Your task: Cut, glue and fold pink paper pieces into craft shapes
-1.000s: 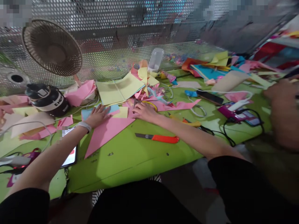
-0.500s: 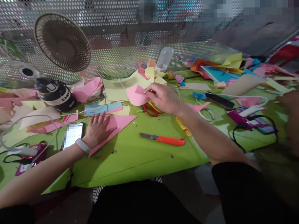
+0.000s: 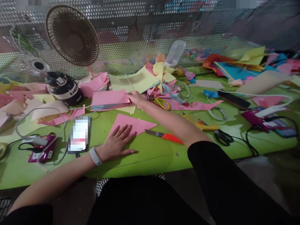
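My left hand (image 3: 118,143) lies flat with fingers spread on the lower part of a pink triangular sheet of paper (image 3: 134,125). Farther back, my right hand (image 3: 137,99) pinches the right end of a pink rectangular piece of paper (image 3: 109,97), which lies over a blue piece of paper (image 3: 103,107). Right of the triangle rests a utility knife (image 3: 172,137) with an orange handle, its blade pointing left, close to the paper. Red-and-yellow-handled scissors (image 3: 163,104) sit partly hidden behind my right wrist.
A phone (image 3: 79,136) and a purple device (image 3: 45,148) with cables lie at left. Behind stand a black jug (image 3: 63,89) and a fan (image 3: 72,36). Paper scraps (image 3: 171,92) pile along the back. Black-handled scissors (image 3: 223,137) and another purple device (image 3: 253,120) are at right.
My right hand has moved left, and the pink piece it holds now covers the blue paper. My left hand and the pink triangle have shifted nearer the table's front edge. The view has shifted.
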{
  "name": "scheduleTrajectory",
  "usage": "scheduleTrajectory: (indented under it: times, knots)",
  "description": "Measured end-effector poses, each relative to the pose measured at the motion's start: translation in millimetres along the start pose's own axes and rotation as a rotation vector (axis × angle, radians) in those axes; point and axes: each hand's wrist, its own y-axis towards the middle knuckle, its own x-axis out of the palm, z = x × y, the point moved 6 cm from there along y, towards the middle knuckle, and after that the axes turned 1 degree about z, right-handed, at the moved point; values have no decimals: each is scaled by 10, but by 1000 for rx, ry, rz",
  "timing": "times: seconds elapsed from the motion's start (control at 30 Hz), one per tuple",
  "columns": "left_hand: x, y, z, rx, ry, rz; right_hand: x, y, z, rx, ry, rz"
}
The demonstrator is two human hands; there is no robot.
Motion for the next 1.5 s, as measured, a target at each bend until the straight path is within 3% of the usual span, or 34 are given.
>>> scheduleTrajectory:
  times: [0.1,0.17,0.2,0.23,0.3,0.37,0.43,0.53,0.67,0.8,1.0,1.1,1.17,1.27,1.3,1.4,1.5]
  knots:
    - [-8,-4,-27,52,2,-1,-289,-166,54,-17,-159,103]
    - [-7,-17,-54,81,-3,11,-495,-401,-2,-146,-411,157]
    - [-7,-23,-70,89,-6,17,-535,-552,-1,-204,-598,101]
    - [-8,-29,-87,93,-9,21,-534,-721,65,-213,-731,-37]
    - [-17,-42,-128,85,-7,32,-544,-1123,197,-289,-865,-255]
    - [-37,-62,-171,57,17,50,-591,-1513,293,-439,-1040,-334]
    - [-53,-97,-181,50,71,56,-693,-1774,389,-484,-1205,-319]
    - [-66,-170,-115,72,184,28,-815,-1918,473,-472,-1335,-334]
    - [-145,-264,13,61,279,34,-869,-1764,353,-481,-1353,-293]
    - [-216,-301,77,68,268,42,-673,-1390,-46,-590,-1264,-225]
    - [-181,-240,163,100,216,24,174,-695,-653,-832,-1294,-133]
    - [-174,-252,184,99,153,44,454,-667,-642,-838,-1214,-235]
    - [-186,-279,164,88,111,61,493,-899,-494,-838,-1087,-408]
    - [-234,-287,126,73,63,88,361,-1499,-139,-870,-951,-716]
    - [-256,-272,126,78,48,93,260,-1676,-20,-877,-965,-736]
    - [-340,-164,151,108,13,82,-149,-1986,242,-856,-1114,-553]
    - [-440,-3,159,158,-8,92,-572,-2121,262,-884,-1173,-263]
